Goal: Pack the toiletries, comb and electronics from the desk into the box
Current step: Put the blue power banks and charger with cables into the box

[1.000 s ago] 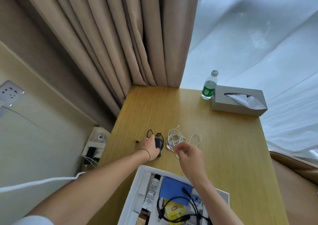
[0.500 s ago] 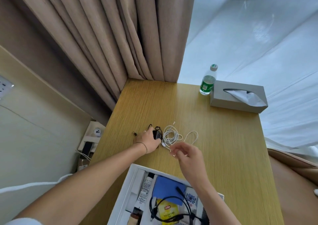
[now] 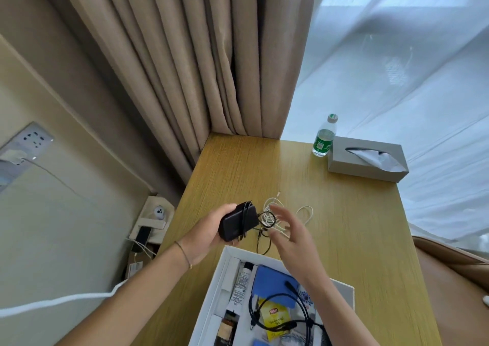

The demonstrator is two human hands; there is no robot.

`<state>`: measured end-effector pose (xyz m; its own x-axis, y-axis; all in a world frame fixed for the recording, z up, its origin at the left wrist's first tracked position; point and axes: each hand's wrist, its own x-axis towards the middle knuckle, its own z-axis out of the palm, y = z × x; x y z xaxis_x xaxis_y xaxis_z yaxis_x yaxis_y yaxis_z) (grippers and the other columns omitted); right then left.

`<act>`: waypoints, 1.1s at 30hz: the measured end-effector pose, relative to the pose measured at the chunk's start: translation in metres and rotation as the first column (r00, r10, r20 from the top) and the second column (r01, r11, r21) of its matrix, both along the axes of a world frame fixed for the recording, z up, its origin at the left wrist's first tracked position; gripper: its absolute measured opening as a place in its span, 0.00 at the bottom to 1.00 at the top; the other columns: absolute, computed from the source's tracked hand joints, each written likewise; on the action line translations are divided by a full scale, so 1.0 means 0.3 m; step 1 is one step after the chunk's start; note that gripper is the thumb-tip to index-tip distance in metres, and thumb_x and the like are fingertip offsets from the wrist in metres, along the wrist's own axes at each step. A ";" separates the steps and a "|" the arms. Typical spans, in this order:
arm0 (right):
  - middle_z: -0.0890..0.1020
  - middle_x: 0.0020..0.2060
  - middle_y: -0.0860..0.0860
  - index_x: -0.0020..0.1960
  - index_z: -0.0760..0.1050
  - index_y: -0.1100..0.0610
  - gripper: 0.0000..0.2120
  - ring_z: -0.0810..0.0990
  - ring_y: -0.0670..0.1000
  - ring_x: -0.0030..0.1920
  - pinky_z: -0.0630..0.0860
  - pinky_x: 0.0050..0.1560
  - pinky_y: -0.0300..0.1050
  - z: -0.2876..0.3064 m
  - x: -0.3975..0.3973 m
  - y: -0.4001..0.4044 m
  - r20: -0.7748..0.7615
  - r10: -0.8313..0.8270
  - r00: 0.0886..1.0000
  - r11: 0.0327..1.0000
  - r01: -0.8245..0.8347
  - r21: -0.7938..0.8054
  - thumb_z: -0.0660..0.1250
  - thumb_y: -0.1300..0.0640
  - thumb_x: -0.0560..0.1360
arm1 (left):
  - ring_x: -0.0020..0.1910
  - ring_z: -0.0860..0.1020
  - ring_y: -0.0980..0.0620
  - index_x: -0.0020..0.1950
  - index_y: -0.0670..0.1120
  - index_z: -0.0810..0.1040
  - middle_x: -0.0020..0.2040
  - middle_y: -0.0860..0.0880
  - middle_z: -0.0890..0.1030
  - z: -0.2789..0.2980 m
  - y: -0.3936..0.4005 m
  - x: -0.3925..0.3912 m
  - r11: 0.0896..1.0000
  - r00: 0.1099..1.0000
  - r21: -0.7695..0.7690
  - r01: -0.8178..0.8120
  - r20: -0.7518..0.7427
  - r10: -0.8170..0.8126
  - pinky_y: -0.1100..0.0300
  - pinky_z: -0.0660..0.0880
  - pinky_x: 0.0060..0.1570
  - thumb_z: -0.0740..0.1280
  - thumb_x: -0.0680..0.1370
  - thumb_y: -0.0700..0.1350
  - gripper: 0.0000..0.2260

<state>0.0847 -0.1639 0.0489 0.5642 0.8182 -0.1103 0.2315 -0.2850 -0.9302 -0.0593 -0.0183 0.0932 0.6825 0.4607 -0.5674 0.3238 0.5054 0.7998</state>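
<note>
Box: white, open, at the near edge of the surface, cut off by the bottom of the frame. Contents seen: white tube with small print too fine to read, long axis running near to far along the left side; blue case lying flat; yellow tea sachet reading "Lipton" and "YELLOW LABEL TEA"; black cable looped over the sachet; a dark brown item at the near left, label unreadable.

Left hand: raised just beyond the box's far left corner, fingers curled round a black charger. Charger's long axis runs from near left to far right; its black cord is wound over the body, with a loop hanging toward the surface.

Right hand: above the box's far rim, fingers spread and relaxed, holding nothing, just right of the charger.

White cable: loosely coiled on the surface beyond the hands, partly hidden by the right hand, one plug end pointing away.

Open room: bare wood to the right of the cable as far as the right edge, and beyond it toward the curtain.

Far right corner: water bottle, upright, green label unreadable, just beside a grey tissue box with a tissue protruding.

Left wall: socket plate.
</note>
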 end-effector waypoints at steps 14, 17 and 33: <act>0.83 0.61 0.39 0.61 0.78 0.40 0.20 0.77 0.39 0.65 0.70 0.67 0.42 0.156 -0.234 0.027 -0.322 0.187 0.928 0.980 -0.151 0.133 0.70 0.63 0.77 | 0.37 0.75 0.45 0.61 0.38 0.80 0.47 0.36 0.78 0.181 0.018 -0.301 0.970 0.932 -0.243 -0.024 0.346 0.110 0.50 0.78 0.37 0.70 0.73 0.52 0.23; 0.81 0.64 0.41 0.65 0.77 0.43 0.18 0.75 0.42 0.68 0.68 0.70 0.49 0.159 -0.328 0.059 -0.214 0.333 0.918 0.943 -0.322 0.086 0.70 0.54 0.77 | 0.42 0.77 0.43 0.66 0.39 0.78 0.51 0.33 0.80 0.200 0.025 -0.326 0.969 0.923 -0.224 0.107 0.385 -0.013 0.52 0.79 0.39 0.67 0.77 0.53 0.23; 0.57 0.30 0.57 0.35 0.72 0.55 0.15 0.53 0.57 0.32 0.72 0.40 0.45 0.185 -0.310 0.048 -0.573 0.535 0.621 0.773 -0.634 0.035 0.65 0.58 0.81 | 0.22 0.73 0.52 0.43 0.42 0.81 0.31 0.44 0.77 0.252 0.075 -0.478 0.972 0.923 -0.050 0.232 0.326 -0.203 0.62 0.72 0.19 0.68 0.77 0.58 0.18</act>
<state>-0.0082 -0.1494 0.1045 -0.2194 0.8966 -0.3847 -0.1053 -0.4137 -0.9043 -0.2028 0.0041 0.1689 0.9107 0.2397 -0.3363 0.1710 0.5225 0.8353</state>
